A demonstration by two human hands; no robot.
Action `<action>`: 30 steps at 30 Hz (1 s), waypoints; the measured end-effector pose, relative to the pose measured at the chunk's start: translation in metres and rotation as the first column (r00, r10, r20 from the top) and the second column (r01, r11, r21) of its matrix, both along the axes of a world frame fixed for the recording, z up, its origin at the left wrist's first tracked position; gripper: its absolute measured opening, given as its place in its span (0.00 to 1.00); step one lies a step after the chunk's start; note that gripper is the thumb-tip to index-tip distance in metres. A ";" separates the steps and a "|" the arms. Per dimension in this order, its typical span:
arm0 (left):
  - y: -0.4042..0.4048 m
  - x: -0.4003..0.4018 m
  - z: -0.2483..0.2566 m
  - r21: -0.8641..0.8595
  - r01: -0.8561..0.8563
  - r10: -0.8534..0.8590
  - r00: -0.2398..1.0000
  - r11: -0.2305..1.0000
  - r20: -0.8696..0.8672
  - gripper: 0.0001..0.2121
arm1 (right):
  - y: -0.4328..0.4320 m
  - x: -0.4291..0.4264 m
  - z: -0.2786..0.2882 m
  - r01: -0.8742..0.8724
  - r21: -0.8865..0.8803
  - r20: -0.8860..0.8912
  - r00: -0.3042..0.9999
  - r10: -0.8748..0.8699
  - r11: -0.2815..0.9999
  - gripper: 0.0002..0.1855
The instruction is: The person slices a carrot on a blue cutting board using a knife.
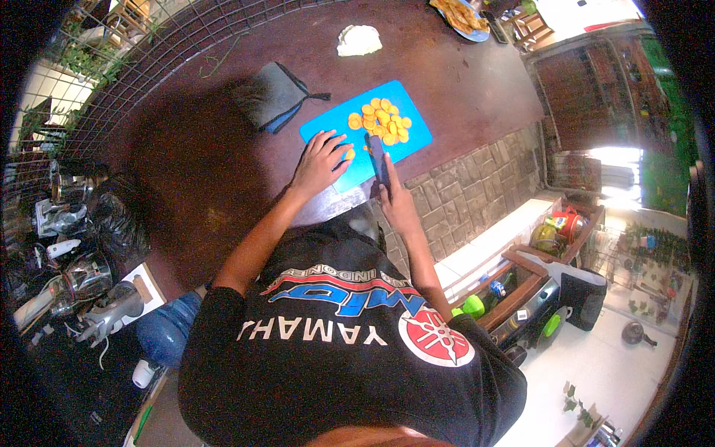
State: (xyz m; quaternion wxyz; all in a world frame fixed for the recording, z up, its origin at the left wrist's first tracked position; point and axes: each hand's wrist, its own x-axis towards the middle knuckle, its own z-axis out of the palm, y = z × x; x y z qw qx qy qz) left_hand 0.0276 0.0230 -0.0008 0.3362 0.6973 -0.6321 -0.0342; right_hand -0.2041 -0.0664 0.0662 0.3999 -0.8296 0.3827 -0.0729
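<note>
A blue cutting board (410, 106) lies at an angle on the dark brown table before me. Heaped on its far half are several orange carrot slices (385, 117). My left hand (319, 166) rests over the board's left side, its fingertips and thumb around a short carrot piece (349, 153) that is mostly hidden beneath them. In my right hand (397, 201) is a dark-bladed knife (377, 153), gripped by the handle with the index finger along it. The blade points away from me, its tip beside the slices, apart from my left fingers.
A grey and black cloth item (276, 98) lies left of the board. Beyond it sits a white lump (358, 41), its kind unclear. A blue plate of fried food (461, 19) stands at the far right. Wire mesh (167, 53) borders the table's far left.
</note>
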 end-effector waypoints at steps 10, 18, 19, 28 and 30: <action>-0.001 0.002 -0.001 0.020 -0.055 0.056 0.997 0.998 -0.047 0.17 | 0.022 0.009 -0.005 -0.001 0.020 -0.014 1.000 0.001 1.000 0.48; -0.009 -0.009 0.004 -0.030 -0.119 0.121 0.992 0.992 0.041 0.16 | 0.027 0.009 -0.002 -0.023 0.060 -0.029 0.999 0.025 0.998 0.48; -0.009 -0.009 0.004 -0.033 -0.104 0.105 0.993 0.994 0.047 0.16 | 0.028 0.009 -0.002 -0.019 0.067 -0.029 0.999 0.021 0.998 0.48; -0.008 -0.008 0.002 -0.051 -0.123 0.123 0.992 0.991 -0.011 0.15 | 0.031 0.019 0.007 -0.054 0.027 -0.100 0.993 0.056 0.998 0.50; -0.008 -0.008 0.001 -0.045 -0.128 0.127 0.992 0.991 -0.022 0.15 | 0.032 0.020 0.004 -0.077 0.011 -0.084 0.993 0.078 0.997 0.49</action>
